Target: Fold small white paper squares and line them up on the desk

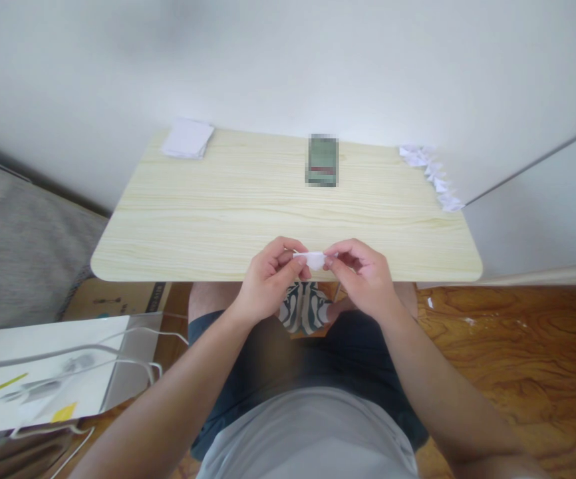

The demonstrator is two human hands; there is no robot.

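Note:
A small folded piece of white paper (312,259) is pinched between both my hands, just above the near edge of the light wooden table (218,219). My left hand (268,276) grips its left end with fingers curled. My right hand (362,276) grips its right end the same way. Most of the paper is hidden by my fingertips.
A stack of white paper sheets (187,138) lies at the table's far left corner. Several small folded white paper pieces (432,174) line the far right edge. A blurred dark object (322,159) stands at the back middle. A white paper bag (43,372) sits on the floor at the left.

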